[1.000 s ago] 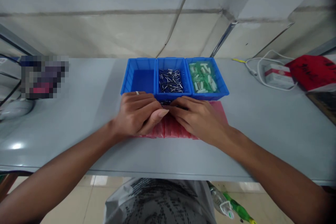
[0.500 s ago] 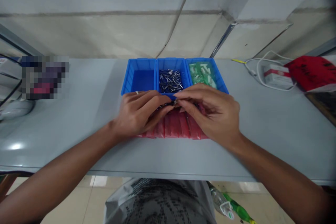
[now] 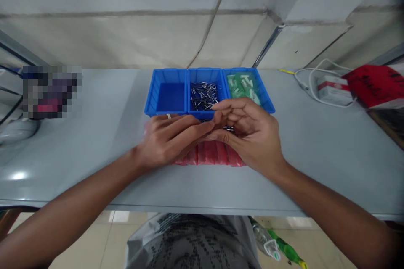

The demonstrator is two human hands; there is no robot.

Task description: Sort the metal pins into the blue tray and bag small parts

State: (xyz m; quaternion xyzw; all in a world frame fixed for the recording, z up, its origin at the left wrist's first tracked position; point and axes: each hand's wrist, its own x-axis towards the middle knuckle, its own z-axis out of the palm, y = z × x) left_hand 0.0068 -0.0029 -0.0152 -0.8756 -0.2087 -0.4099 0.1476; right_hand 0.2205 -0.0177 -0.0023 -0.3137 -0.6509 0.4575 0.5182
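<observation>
My left hand (image 3: pixel 168 136) and my right hand (image 3: pixel 252 132) meet fingertip to fingertip above a row of red plastic bags (image 3: pixel 214 153). The left hand's fingers are pressed together and reach to the right; whatever they pinch is hidden. The right hand is curled, its thumb and bent fingers around the left fingertips, and I cannot make out what is between them. Some thin metal pins (image 3: pixel 228 128) show just behind the right thumb, on or near the bags. More metal pins (image 3: pixel 204 96) lie in the middle blue bin (image 3: pixel 205 114), behind the hands.
Left of it stands a blue bin (image 3: pixel 150 92) with its bottom showing. The right blue bin (image 3: pixel 267 96) holds green bags with white pieces (image 3: pixel 243 85). A white cable (image 3: pixel 311 82), a small box (image 3: pixel 335 90) and a red packet (image 3: pixel 375 86) lie at the right; a mouse (image 3: pixel 20 130) at the left.
My right hand's index finger and thumb have moved apart, and its other fingers have curled inward. The left fingers have stretched a little further right, covering more of the bags.
</observation>
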